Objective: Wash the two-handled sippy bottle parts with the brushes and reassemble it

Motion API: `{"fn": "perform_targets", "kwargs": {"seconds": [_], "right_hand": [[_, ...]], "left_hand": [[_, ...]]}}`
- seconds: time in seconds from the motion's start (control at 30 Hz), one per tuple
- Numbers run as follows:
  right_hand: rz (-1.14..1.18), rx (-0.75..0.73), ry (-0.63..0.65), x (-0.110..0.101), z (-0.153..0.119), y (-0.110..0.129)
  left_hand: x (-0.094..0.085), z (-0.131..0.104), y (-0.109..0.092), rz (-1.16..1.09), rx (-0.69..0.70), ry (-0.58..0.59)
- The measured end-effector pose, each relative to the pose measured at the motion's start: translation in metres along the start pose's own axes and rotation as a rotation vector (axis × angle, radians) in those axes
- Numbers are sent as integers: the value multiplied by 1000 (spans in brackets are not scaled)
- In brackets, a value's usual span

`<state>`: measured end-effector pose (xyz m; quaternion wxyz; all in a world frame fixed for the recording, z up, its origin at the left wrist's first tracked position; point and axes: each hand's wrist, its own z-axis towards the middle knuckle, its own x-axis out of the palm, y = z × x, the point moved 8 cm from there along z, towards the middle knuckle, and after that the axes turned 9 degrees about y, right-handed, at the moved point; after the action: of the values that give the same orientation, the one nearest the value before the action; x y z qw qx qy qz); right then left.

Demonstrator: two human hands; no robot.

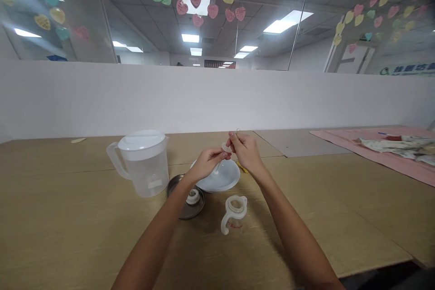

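Observation:
Above a white bowl (pixel 222 181), my left hand (pixel 209 161) and my right hand (pixel 245 148) meet, fingers pinched on a small pale disc (pixel 226 147). Its exact kind is unclear, and fingers cover part of it. A thin loop sticks up past my right fingertips, and a slim pale stem hangs below my left ones. Nearer to me stands a small clear jug (pixel 235 212) with a white rim and handle. Left of the bowl, a round metal tray (pixel 195 212) holds a white ring-shaped cap (pixel 193 196); my left forearm hides part of the tray.
A large lidded plastic pitcher (pixel 149 170) stands at the left. Something yellow (pixel 242 167) lies behind the bowl, partly hidden. At the far right, a pink cloth (pixel 367 154) carries crumpled fabric (pixel 397 147) and a blue pen. A white partition (pixel 210 99) runs along the table's back.

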<state>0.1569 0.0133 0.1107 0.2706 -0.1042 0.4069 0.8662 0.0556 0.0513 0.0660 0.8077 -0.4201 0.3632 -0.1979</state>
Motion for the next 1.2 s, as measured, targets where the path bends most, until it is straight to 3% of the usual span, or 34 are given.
{"fn": "perform_targets", "kwargs": {"seconds": [0.17,0.4,0.6,0.7,0.93,1.1,1.2], "right_hand": [[-94,-9,36,5,4,-3],[-147,-42,-153,-16,0,2],[-241,-40,-47,10,3,2],[-154,-49,-24,14,3,3],[450,126,-104,-17,5,-22],[537,108,-235,-50,3,-23],[529,86,-366,-78,1,-34]], "left_hand": [[-3,2,10,-6,-24,28],[-3,3,12,-18,-29,60],[-13,0,1,-2,18,-19],[-22,-6,2,48,-39,-21],[-36,-15,20,65,-159,10],[-36,-16,20,80,-180,57],[-44,-20,21,152,-169,69]]}}
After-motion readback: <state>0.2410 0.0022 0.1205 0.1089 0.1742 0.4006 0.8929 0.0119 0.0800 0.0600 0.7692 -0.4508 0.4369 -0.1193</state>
